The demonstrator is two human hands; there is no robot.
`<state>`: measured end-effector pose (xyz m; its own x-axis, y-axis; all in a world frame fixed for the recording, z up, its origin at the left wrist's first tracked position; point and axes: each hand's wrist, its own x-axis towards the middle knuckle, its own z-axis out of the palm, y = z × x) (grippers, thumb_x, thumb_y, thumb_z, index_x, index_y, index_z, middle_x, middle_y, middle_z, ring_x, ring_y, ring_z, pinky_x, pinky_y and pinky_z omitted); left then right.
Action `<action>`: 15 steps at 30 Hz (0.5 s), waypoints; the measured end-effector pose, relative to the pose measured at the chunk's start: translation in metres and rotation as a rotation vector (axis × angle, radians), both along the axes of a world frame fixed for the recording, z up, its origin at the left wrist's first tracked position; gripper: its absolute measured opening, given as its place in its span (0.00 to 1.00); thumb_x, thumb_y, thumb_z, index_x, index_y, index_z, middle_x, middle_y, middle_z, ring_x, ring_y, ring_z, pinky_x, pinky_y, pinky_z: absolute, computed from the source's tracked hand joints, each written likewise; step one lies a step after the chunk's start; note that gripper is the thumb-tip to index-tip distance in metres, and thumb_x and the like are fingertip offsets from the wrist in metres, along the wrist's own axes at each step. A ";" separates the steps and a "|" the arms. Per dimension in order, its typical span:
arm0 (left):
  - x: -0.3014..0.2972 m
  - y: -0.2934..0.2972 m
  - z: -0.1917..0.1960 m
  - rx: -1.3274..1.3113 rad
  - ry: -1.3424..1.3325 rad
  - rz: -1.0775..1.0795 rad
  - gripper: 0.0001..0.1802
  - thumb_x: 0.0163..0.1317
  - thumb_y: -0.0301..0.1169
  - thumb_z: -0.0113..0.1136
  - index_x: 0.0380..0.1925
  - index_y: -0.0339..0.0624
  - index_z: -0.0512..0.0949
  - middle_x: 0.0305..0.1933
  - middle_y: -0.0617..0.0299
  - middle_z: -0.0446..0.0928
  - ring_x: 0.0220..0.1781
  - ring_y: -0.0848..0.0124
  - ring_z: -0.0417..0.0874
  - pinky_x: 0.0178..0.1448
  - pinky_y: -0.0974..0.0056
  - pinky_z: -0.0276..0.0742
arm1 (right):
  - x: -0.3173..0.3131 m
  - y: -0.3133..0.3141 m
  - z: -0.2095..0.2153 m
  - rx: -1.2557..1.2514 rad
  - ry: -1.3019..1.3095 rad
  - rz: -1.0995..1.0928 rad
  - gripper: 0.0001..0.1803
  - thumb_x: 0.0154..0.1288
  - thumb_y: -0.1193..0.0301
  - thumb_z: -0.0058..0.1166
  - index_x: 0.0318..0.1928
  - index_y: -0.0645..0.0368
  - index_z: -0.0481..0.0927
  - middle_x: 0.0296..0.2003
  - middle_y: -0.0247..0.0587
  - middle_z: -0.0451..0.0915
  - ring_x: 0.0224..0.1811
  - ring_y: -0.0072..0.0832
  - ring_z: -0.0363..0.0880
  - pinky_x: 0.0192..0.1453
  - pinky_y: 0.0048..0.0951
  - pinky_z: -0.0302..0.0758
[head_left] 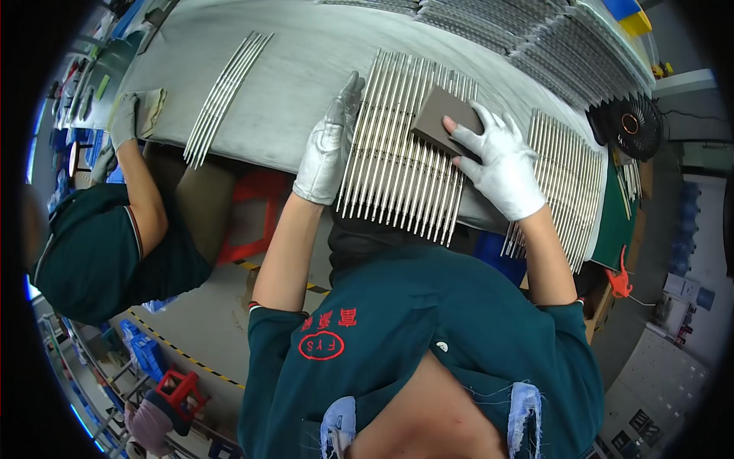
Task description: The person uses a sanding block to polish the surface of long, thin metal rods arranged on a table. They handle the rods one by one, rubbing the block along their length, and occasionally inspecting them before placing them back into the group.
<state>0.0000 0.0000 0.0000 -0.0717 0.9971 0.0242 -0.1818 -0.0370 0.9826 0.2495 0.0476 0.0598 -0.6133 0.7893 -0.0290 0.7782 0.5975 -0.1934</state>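
Observation:
A row of several thin metal rods lies side by side on the grey table, their near ends hanging over its edge. My left hand, in a grey glove, lies flat along the left side of the row with its fingers together. My right hand, in a white glove, presses a brown-grey sanding block onto the upper right part of the rods.
A second row of rods lies to the right and a small bundle to the left. Stacked rods fill the far side. A co-worker's gloved hand rests on the table's left edge. A black fan stands at right.

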 end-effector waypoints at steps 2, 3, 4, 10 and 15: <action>0.002 0.000 0.002 0.014 -0.089 0.036 0.46 0.74 0.66 0.32 0.78 0.42 0.51 0.81 0.48 0.51 0.83 0.57 0.47 0.84 0.56 0.44 | 0.022 -0.004 0.003 -0.059 -0.015 0.003 0.31 0.59 0.61 0.67 0.65 0.36 0.78 0.71 0.50 0.65 0.71 0.56 0.63 0.77 0.64 0.53; 0.010 -0.009 -0.004 -0.016 -0.163 0.040 0.46 0.74 0.66 0.32 0.78 0.42 0.52 0.80 0.48 0.51 0.83 0.57 0.47 0.84 0.56 0.44 | 0.046 -0.014 0.005 -0.054 -0.039 0.091 0.30 0.55 0.64 0.68 0.61 0.37 0.81 0.68 0.53 0.68 0.70 0.52 0.66 0.76 0.62 0.54; 0.006 -0.008 -0.004 -0.022 -0.184 0.042 0.46 0.74 0.66 0.32 0.78 0.42 0.52 0.80 0.48 0.51 0.83 0.57 0.47 0.84 0.56 0.44 | 0.055 -0.019 0.010 -0.070 -0.046 0.116 0.30 0.54 0.65 0.69 0.60 0.37 0.82 0.67 0.54 0.68 0.70 0.50 0.67 0.77 0.61 0.54; -0.003 -0.002 -0.005 0.020 -0.084 -0.018 0.47 0.73 0.67 0.32 0.78 0.43 0.51 0.80 0.47 0.51 0.83 0.57 0.48 0.84 0.55 0.43 | 0.004 -0.027 0.003 0.023 -0.031 0.180 0.26 0.58 0.64 0.65 0.59 0.34 0.82 0.62 0.56 0.73 0.67 0.46 0.71 0.76 0.63 0.53; -0.001 0.000 -0.003 0.007 -0.165 -0.023 0.48 0.71 0.69 0.35 0.78 0.45 0.51 0.81 0.47 0.49 0.83 0.57 0.47 0.84 0.54 0.42 | -0.042 -0.017 -0.008 0.087 -0.005 0.229 0.25 0.61 0.62 0.63 0.61 0.32 0.81 0.64 0.55 0.72 0.67 0.46 0.71 0.76 0.63 0.52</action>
<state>-0.0014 -0.0004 -0.0030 -0.0525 0.9984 0.0212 -0.3414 -0.0379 0.9392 0.2072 0.0304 0.0513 -0.7766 0.6293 0.0291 0.6213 0.7727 -0.1303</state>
